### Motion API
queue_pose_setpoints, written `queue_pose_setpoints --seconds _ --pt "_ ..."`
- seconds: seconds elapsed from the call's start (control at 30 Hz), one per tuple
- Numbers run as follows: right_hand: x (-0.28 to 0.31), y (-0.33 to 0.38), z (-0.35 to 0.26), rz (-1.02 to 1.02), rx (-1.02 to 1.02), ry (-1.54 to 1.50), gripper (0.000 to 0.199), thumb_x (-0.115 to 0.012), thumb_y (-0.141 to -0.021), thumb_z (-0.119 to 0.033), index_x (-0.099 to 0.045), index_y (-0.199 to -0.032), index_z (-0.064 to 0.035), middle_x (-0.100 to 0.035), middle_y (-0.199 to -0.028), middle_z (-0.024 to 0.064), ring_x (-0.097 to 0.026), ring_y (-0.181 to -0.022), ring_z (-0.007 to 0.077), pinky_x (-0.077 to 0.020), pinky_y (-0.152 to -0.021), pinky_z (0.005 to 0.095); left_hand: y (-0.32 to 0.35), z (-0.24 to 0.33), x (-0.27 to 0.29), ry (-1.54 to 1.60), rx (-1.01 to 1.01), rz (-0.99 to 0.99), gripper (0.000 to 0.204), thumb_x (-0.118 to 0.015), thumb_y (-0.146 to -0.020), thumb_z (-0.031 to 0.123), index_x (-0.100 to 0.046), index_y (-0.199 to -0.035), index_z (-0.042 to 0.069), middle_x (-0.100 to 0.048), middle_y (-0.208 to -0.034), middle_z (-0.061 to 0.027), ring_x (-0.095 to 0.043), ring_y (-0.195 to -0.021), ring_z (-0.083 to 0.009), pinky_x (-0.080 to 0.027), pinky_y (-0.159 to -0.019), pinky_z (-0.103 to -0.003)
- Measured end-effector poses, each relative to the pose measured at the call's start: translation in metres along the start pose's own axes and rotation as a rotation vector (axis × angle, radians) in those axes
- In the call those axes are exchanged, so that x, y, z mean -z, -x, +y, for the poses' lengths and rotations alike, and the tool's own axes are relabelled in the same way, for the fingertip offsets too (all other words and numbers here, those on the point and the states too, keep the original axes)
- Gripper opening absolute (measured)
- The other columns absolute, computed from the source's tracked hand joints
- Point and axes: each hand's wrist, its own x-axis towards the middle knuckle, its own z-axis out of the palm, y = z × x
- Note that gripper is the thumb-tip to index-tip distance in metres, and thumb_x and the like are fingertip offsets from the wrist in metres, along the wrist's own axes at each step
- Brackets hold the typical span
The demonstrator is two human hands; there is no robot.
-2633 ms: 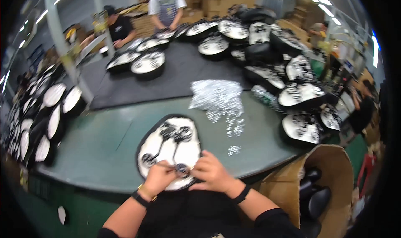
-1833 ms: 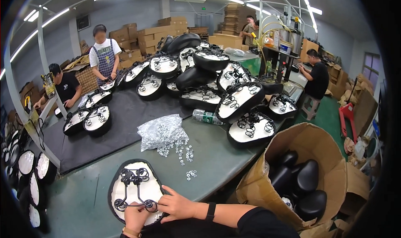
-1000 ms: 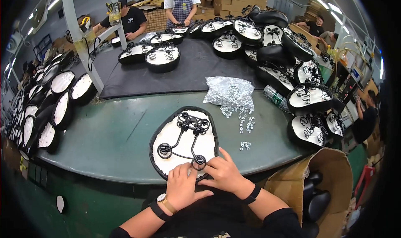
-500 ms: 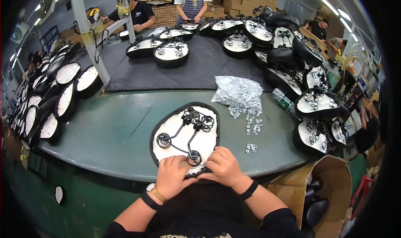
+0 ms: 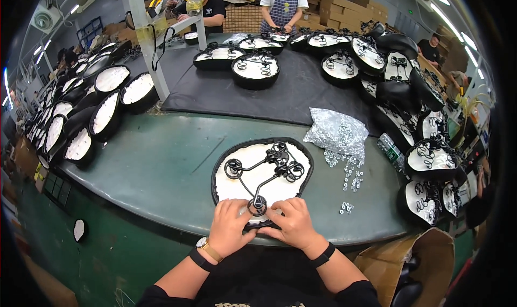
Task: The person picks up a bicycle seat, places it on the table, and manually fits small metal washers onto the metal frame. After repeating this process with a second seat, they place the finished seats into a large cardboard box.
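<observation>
An upside-down bicycle saddle (image 5: pixel 245 183) lies at the table's near edge, its white underside facing up inside a black rim. On it sits a black wire spring frame (image 5: pixel 280 169) with several coils. My left hand (image 5: pixel 231 226) grips the near rim, thumb along the edge and fingers by the nearest coil (image 5: pixel 257 205). My right hand (image 5: pixel 293 223) holds the same rim on the coil's other side, fingers bent over it. The fingertips partly hide the rim and the foot of that coil; whether they press the coil itself I cannot tell.
Right of the saddle lies a clear plastic bag (image 5: pixel 339 134) with loose nuts (image 5: pixel 353 178) spilling out. Beyond are a plastic bottle (image 5: pixel 392 151) and piled saddles (image 5: pixel 431 159). More saddles (image 5: pixel 105 113) are heaped left of a metal post (image 5: pixel 145 43). A cardboard box (image 5: pixel 388 258) stands below right.
The saddle has turned clockwise under my hands, bringing one coil between them. Both hands keep hold of its near rim. The whole view has shifted, so the surroundings appear further right.
</observation>
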Motion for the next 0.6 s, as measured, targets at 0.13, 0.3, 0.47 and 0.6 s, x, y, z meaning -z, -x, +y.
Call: queue_pose_setpoints --seconds 0.13,0.3,0.47,0.6 --pt "0.0004 -0.0001 -0.0009 -0.034 -0.017 0.008 0.048 -0.082 -0.076 -0.049 -0.076 -0.104 -0.0113 -0.064 -0.098 0.0021 -0.057 -0.090 0.0236 -0.0426 -0.086 0.0410 -0.0010 -0.0007 -0.0004 0.029 0.001 0.003 0.054 -0.083 -0.068 0.018 -0.067 -0.119 0.010 -0.060 -0.122 -0.0105 -0.056 -0.116 -0.0324 -0.041 -0.107 -0.052" --pt "0.0069 -0.0058 -0.0073 -0.085 -0.054 0.053 0.048 -0.082 -0.077 -0.049 -0.075 -0.105 -0.0106 -0.062 -0.097 0.0012 -0.057 -0.091 0.0222 -0.0417 -0.087 0.0393 -0.0020 0.0040 0.0003 0.013 0.015 0.003 0.054 -0.083 -0.068 0.018 -0.068 -0.119 0.010 -0.059 -0.123 -0.0108 -0.055 -0.117 -0.0324 -0.041 -0.107 -0.054" --pt "0.0017 -0.0033 -0.0061 -0.095 -0.026 0.072 0.047 -0.081 -0.077 -0.048 -0.075 -0.104 -0.0102 -0.062 -0.096 0.0010 -0.056 -0.090 0.0218 -0.0406 -0.086 0.0401 0.0013 0.0055 -0.0036 -0.016 0.017 -0.005 0.059 -0.084 -0.068 0.022 -0.066 -0.122 0.009 -0.057 -0.125 -0.0121 -0.054 -0.119 -0.0335 -0.038 -0.110 -0.055" --pt "-0.0020 -0.0008 -0.0066 -0.081 0.007 0.081 0.044 -0.083 -0.075 -0.045 -0.075 -0.103 -0.0105 -0.062 -0.095 0.0006 -0.056 -0.090 0.0220 -0.0405 -0.087 0.0405 0.0033 0.0074 -0.0087 -0.037 0.022 0.005 0.064 -0.084 -0.067 0.026 -0.063 -0.125 0.008 -0.055 -0.128 -0.0134 -0.051 -0.120 -0.0342 -0.035 -0.112 -0.055"
